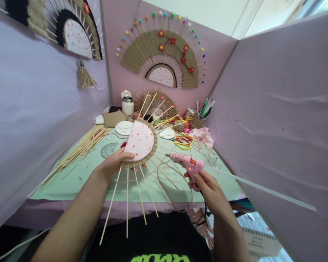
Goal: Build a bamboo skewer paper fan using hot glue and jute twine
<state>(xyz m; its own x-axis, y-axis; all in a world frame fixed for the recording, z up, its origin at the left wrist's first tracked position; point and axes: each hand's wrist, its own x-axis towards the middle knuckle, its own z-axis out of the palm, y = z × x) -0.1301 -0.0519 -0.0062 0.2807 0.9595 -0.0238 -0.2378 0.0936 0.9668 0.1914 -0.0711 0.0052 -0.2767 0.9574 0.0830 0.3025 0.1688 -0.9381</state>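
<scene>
My left hand point(116, 162) grips the lower left edge of a half-round fan piece point(140, 141), its thumb on the white, pink-spotted face. Twine is wound around the curved rim, and thin wooden sticks point(127, 203) radiate from it. In my right hand point(205, 182) is a pink glue gun point(190, 165) with a small light glowing on its body. Its nozzle points left, a little to the right of the rim, among the sticks. A long clear glue stick point(262, 188) extends from the back of the gun. Loose twine point(160, 176) hangs below the piece.
Many wooden sticks point(76, 154) lie at the left beside a protractor point(109, 149). Behind are a white jar point(128, 106), cardboard point(113, 119), yellow-handled scissors point(182, 145), crumpled pink paper point(202, 136) and a tool pot point(198, 121). Walls stand on both sides; a finished fan point(142, 47) hangs behind.
</scene>
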